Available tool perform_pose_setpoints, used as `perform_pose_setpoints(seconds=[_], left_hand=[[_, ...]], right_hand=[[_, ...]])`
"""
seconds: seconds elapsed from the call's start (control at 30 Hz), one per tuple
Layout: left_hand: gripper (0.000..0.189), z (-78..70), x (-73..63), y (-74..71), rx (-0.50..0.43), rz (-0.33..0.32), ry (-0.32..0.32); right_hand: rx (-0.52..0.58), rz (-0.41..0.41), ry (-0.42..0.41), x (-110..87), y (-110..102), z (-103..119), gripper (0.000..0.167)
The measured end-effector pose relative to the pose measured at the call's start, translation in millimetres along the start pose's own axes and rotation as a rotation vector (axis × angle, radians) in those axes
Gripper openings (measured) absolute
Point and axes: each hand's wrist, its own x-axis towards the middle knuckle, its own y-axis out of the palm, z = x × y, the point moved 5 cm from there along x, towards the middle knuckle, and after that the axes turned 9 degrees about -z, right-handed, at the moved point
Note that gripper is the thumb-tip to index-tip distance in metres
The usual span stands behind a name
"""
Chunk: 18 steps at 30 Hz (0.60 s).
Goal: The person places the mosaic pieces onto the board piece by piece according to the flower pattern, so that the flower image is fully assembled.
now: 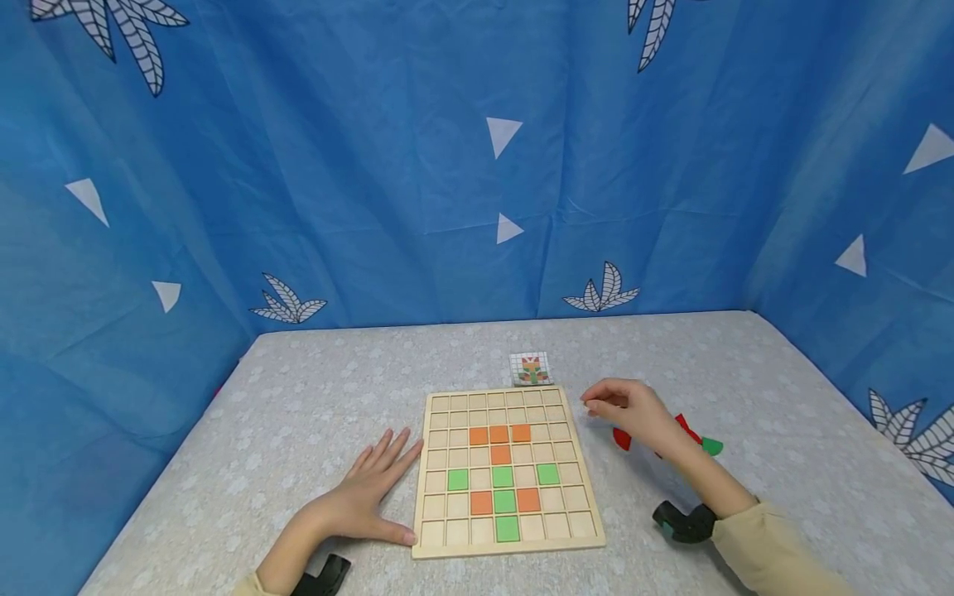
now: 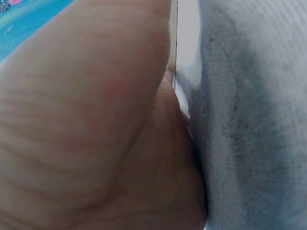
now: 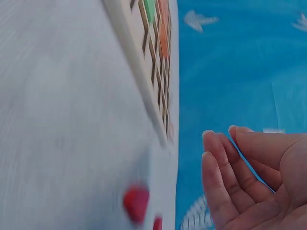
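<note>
A wooden grid board (image 1: 436, 530) lies on the table, with several orange tiles (image 1: 498, 434) and green tiles (image 1: 503, 477) in its cells. My left hand (image 1: 365, 497) rests flat at the board's left edge, fingers spread, with the thumb touching the near left corner; its palm fills much of the left wrist view. Above the table, just off the board's upper right side, is my right hand (image 1: 633, 410). Its thumb and index fingertips (image 3: 238, 130) come close together; whether a small piece is between them is hidden. The other fingers are bent.
Beyond the board's far edge lies a small pattern card (image 1: 530, 367) with a coloured figure on a grid. Red pieces (image 1: 622, 439) and a green piece (image 1: 711, 446) lie on the table under and beside the right forearm. A blue curtain (image 1: 447, 165) borders the table.
</note>
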Motion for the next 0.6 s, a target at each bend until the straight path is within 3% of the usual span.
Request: perform_pose_setpoints(seconds=[0.37, 0.6], left_hand=[[0.114, 0.4, -0.5, 0.6, -0.005, 0.003, 0.002], [0.114, 1.6, -0.2, 0.5, -0.001, -0.003, 0.002]], right_hand=[[-0.168, -0.127, 0.054, -38.4, -74.8, -33.1, 0.021], [-0.242, -0.15, 0.107, -59.7, -103.3, -56.4, 0.024]])
